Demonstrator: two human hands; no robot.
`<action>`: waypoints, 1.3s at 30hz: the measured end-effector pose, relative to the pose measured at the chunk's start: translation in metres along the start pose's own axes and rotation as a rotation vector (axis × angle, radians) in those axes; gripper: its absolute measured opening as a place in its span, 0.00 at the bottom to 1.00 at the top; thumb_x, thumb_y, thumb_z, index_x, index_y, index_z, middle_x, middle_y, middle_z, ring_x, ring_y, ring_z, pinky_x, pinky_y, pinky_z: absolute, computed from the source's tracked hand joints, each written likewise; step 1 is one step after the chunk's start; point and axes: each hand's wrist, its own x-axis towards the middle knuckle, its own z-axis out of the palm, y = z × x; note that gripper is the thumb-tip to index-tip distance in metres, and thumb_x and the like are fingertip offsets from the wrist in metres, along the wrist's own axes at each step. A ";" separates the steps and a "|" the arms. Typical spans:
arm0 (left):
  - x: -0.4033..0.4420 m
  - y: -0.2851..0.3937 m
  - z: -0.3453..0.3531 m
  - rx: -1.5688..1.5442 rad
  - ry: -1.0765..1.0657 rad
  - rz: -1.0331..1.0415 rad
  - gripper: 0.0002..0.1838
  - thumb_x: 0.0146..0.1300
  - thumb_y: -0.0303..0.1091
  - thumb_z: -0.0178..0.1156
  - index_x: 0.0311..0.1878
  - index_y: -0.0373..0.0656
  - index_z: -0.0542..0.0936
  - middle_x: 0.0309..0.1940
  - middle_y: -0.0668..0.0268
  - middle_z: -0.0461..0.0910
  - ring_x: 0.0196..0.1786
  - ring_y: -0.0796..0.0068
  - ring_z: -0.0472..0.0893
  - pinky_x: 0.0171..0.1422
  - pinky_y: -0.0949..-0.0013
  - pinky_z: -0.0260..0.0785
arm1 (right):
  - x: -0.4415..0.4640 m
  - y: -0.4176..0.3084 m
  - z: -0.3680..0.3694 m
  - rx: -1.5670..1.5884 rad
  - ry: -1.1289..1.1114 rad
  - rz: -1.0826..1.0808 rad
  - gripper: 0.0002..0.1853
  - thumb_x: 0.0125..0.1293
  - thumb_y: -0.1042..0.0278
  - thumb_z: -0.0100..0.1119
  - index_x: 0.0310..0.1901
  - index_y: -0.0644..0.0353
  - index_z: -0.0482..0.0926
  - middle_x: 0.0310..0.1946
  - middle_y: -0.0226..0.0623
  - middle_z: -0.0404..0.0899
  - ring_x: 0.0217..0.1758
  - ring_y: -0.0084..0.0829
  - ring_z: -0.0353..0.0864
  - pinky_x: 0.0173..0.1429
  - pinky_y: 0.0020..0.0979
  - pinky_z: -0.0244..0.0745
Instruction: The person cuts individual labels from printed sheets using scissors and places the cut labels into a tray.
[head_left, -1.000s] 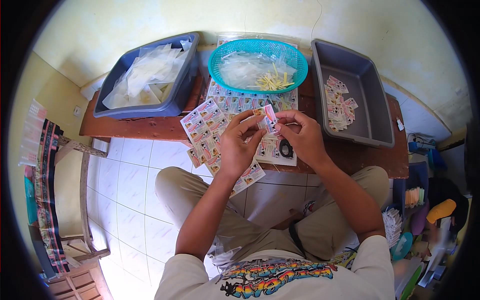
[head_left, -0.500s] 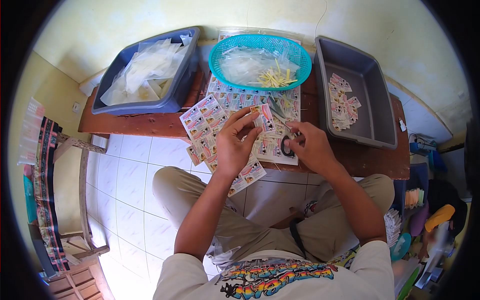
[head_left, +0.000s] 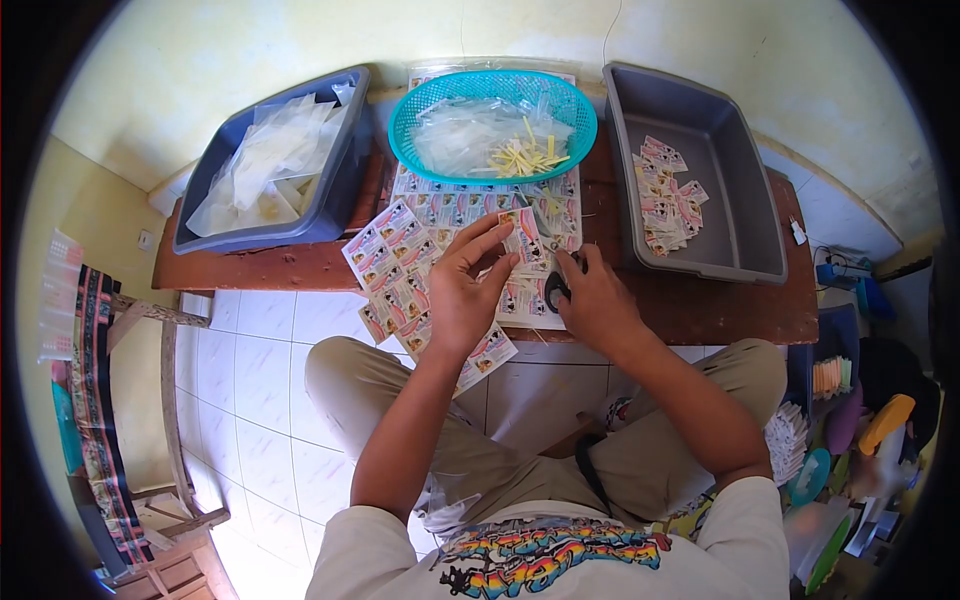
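Observation:
Between the thumb and fingers of my left hand (head_left: 466, 290) is a small printed label (head_left: 522, 238) with a pink-and-white design. My right hand (head_left: 600, 303) is closed on a pair of scissors (head_left: 554, 289); their black handle shows beside the fingers, and the blades point away from me, just right of the label. Whether the blades touch the label I cannot tell. Uncut label sheets (head_left: 385, 248) lie under and left of my hands, some hanging over the bench's front edge.
A teal basket (head_left: 397, 132) holds clear plastic pouches and yellow strips (head_left: 527, 158). The blue-grey tub (head_left: 345, 165) at left contains translucent sheets (head_left: 265, 160). Cut labels (head_left: 665, 205) lie in the grey tub (head_left: 745, 150) at right. All stand on a wooden bench (head_left: 700, 312).
My right hand and the scissors have moved slightly left, closer to the label. The whole view has shifted a little. My left hand keeps its hold on the label.

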 end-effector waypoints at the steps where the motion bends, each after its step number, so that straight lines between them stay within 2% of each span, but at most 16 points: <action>1: 0.000 -0.001 0.001 0.012 -0.005 0.004 0.22 0.67 0.19 0.71 0.64 0.37 0.86 0.68 0.57 0.81 0.53 0.73 0.88 0.62 0.68 0.83 | 0.000 -0.001 0.002 0.013 0.056 -0.015 0.36 0.64 0.72 0.66 0.75 0.62 0.69 0.67 0.54 0.70 0.59 0.60 0.82 0.61 0.51 0.83; 3: 0.001 0.000 0.001 0.024 -0.009 0.008 0.22 0.67 0.19 0.70 0.64 0.37 0.86 0.68 0.57 0.81 0.54 0.73 0.88 0.62 0.68 0.83 | 0.003 0.001 0.007 0.025 0.113 -0.032 0.37 0.64 0.72 0.66 0.75 0.62 0.68 0.67 0.54 0.69 0.58 0.60 0.82 0.60 0.52 0.84; 5: 0.000 0.004 0.000 0.025 -0.016 -0.021 0.21 0.67 0.19 0.70 0.63 0.37 0.86 0.68 0.56 0.81 0.54 0.72 0.88 0.62 0.68 0.83 | 0.009 0.005 0.015 -0.045 0.091 -0.046 0.36 0.64 0.73 0.63 0.76 0.64 0.69 0.67 0.55 0.71 0.58 0.60 0.83 0.58 0.53 0.84; 9: 0.000 -0.004 -0.003 -0.019 -0.010 0.020 0.21 0.68 0.19 0.70 0.63 0.37 0.86 0.68 0.56 0.81 0.55 0.71 0.88 0.62 0.68 0.84 | 0.020 0.011 0.014 -0.098 0.008 -0.043 0.37 0.62 0.72 0.65 0.75 0.61 0.71 0.68 0.55 0.74 0.60 0.58 0.84 0.61 0.52 0.84; 12: -0.001 -0.002 -0.006 -0.049 0.018 0.009 0.20 0.68 0.19 0.69 0.63 0.36 0.86 0.68 0.56 0.81 0.55 0.71 0.88 0.61 0.68 0.84 | 0.023 0.012 0.007 -0.061 0.014 -0.060 0.37 0.61 0.74 0.64 0.75 0.61 0.72 0.64 0.56 0.77 0.58 0.58 0.84 0.60 0.52 0.85; 14: -0.001 0.003 -0.009 -0.039 0.034 -0.016 0.20 0.68 0.20 0.69 0.63 0.36 0.86 0.67 0.55 0.82 0.53 0.71 0.89 0.59 0.69 0.85 | 0.018 0.004 -0.008 -0.019 -0.039 0.016 0.37 0.60 0.74 0.64 0.74 0.61 0.72 0.61 0.55 0.77 0.56 0.57 0.85 0.60 0.51 0.84; 18: -0.004 0.007 -0.017 -0.019 0.091 0.002 0.19 0.68 0.20 0.70 0.62 0.36 0.86 0.65 0.55 0.83 0.52 0.72 0.89 0.58 0.69 0.85 | 0.005 0.013 -0.013 0.105 0.053 -0.099 0.37 0.61 0.74 0.65 0.75 0.58 0.73 0.59 0.55 0.76 0.49 0.57 0.86 0.57 0.52 0.84; 20: -0.006 0.011 -0.021 -0.043 0.112 -0.010 0.19 0.67 0.21 0.71 0.61 0.35 0.87 0.65 0.56 0.84 0.52 0.72 0.89 0.59 0.69 0.85 | -0.002 0.014 -0.025 0.237 0.074 -0.173 0.40 0.57 0.72 0.71 0.75 0.57 0.74 0.56 0.52 0.77 0.43 0.49 0.86 0.53 0.47 0.85; 21: -0.007 0.010 -0.022 -0.045 0.123 -0.011 0.19 0.67 0.21 0.71 0.61 0.35 0.87 0.65 0.56 0.84 0.52 0.72 0.89 0.59 0.69 0.85 | -0.006 0.006 -0.037 0.233 0.068 -0.182 0.40 0.57 0.72 0.71 0.75 0.57 0.74 0.56 0.52 0.77 0.43 0.49 0.86 0.53 0.47 0.85; 23: -0.007 0.007 -0.024 -0.086 0.145 0.003 0.19 0.67 0.21 0.72 0.61 0.34 0.87 0.65 0.56 0.84 0.52 0.73 0.89 0.59 0.70 0.84 | -0.014 -0.011 -0.059 0.389 -0.149 0.031 0.46 0.57 0.75 0.75 0.80 0.59 0.68 0.55 0.44 0.78 0.52 0.35 0.86 0.61 0.33 0.82; 24: -0.007 0.008 -0.024 -0.087 0.152 0.003 0.19 0.67 0.21 0.72 0.61 0.34 0.87 0.65 0.56 0.84 0.52 0.73 0.89 0.59 0.70 0.84 | -0.018 -0.011 -0.056 0.385 -0.152 0.025 0.46 0.57 0.75 0.75 0.80 0.59 0.68 0.55 0.44 0.78 0.52 0.35 0.86 0.61 0.33 0.82; 26: -0.007 0.010 -0.025 -0.080 0.153 -0.006 0.19 0.66 0.20 0.72 0.60 0.34 0.87 0.65 0.56 0.84 0.53 0.72 0.89 0.59 0.70 0.84 | -0.027 -0.008 -0.046 0.688 -0.061 -0.016 0.51 0.54 0.62 0.85 0.80 0.57 0.70 0.51 0.40 0.77 0.39 0.25 0.81 0.47 0.30 0.81; 27: -0.008 0.010 -0.025 -0.079 0.155 -0.007 0.19 0.66 0.20 0.72 0.60 0.34 0.87 0.65 0.56 0.84 0.53 0.72 0.89 0.59 0.70 0.84 | -0.030 -0.007 -0.043 0.688 -0.063 -0.017 0.51 0.54 0.62 0.85 0.80 0.57 0.70 0.51 0.40 0.77 0.39 0.25 0.81 0.47 0.30 0.81; 30: -0.007 0.010 -0.022 -0.113 0.133 -0.028 0.19 0.66 0.20 0.72 0.60 0.34 0.87 0.65 0.56 0.83 0.55 0.71 0.88 0.61 0.70 0.84 | -0.034 -0.007 -0.039 0.963 -0.076 -0.067 0.52 0.57 0.63 0.86 0.82 0.56 0.67 0.53 0.35 0.77 0.43 0.19 0.81 0.47 0.25 0.80; 32: -0.006 0.008 -0.019 -0.191 0.130 -0.044 0.18 0.68 0.19 0.71 0.61 0.35 0.87 0.66 0.56 0.82 0.57 0.71 0.88 0.62 0.69 0.83 | -0.036 -0.011 -0.043 1.074 -0.124 -0.083 0.50 0.61 0.72 0.83 0.83 0.55 0.65 0.58 0.34 0.75 0.48 0.19 0.82 0.49 0.24 0.81; 39: 0.001 0.005 -0.011 -0.285 0.138 -0.073 0.17 0.69 0.18 0.70 0.60 0.35 0.86 0.65 0.57 0.81 0.58 0.71 0.87 0.64 0.69 0.82 | -0.042 -0.015 -0.049 1.135 -0.245 -0.072 0.50 0.63 0.76 0.80 0.84 0.56 0.62 0.63 0.35 0.73 0.51 0.21 0.82 0.54 0.24 0.85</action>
